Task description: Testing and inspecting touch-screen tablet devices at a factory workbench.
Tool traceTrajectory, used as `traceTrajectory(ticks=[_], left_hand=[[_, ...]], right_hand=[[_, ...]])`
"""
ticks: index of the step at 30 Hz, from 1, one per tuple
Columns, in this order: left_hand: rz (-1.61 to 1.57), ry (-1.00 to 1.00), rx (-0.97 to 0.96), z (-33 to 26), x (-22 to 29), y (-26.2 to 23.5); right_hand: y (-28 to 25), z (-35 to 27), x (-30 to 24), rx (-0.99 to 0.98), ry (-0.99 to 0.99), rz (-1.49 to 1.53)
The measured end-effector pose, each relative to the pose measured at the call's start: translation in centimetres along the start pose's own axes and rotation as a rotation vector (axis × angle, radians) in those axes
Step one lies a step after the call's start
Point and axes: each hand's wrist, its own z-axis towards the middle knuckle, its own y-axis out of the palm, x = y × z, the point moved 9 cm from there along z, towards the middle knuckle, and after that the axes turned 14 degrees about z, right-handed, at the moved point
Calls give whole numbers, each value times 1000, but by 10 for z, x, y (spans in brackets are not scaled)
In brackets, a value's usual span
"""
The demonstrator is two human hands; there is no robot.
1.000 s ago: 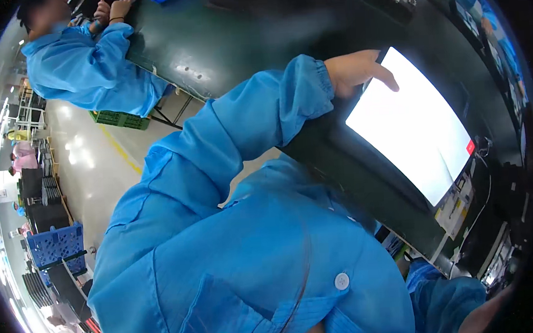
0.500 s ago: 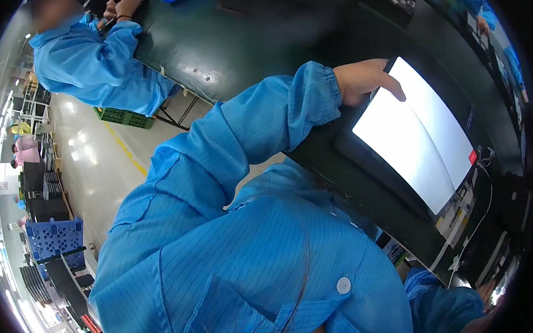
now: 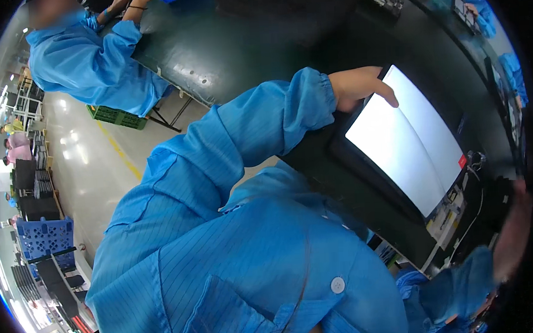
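Note:
My left hand [image 3: 359, 89] grips the upper left edge of a flat display panel [image 3: 392, 142]. The thumb lies on the front of the glass, and the other fingers are hidden by the edge. The panel glows white inside a thin dark frame and has a small red tag [image 3: 462, 161] at one corner. A fine line runs across the lit surface. It stands tilted over a dark green worktable [image 3: 261, 58]. I do not see my right hand.
A co-worker in blue [image 3: 92, 61] sits at the far left. At the lower right, another person's bare forearm [image 3: 514, 235] reaches upward. A white cable [image 3: 479, 200] and small parts lie by the panel. On the floor stand a green crate [image 3: 118, 116] and a blue crate [image 3: 46, 238].
The whole view has shifted slightly, with my left hand still on the panel. At the lower right, the other person's forearm has risen into view. The far-left co-worker's hands have moved.

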Motion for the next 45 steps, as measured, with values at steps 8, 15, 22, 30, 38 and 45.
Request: traceTrajectory(ticks=[8,15,22,30,38,45], left_hand=[[-102,7,-155,10,-14,9],[-82,36,-223,15,-17,11],[-116,22,-225,11,-13,11],[-102,62,-228,15,-11,11],[-108,79,-303,16,-10,15],[-157,73,-317,13,-13,16]], right_hand=[[210,99,48,-248,93,364],[191,95,28,-343,144,502],[-6,156,-29,187,-265,582],[-168,281,-92,569,-620,498],[-146,485,-28,173,-396,170],[-161,442,-46,209,-444,304]])
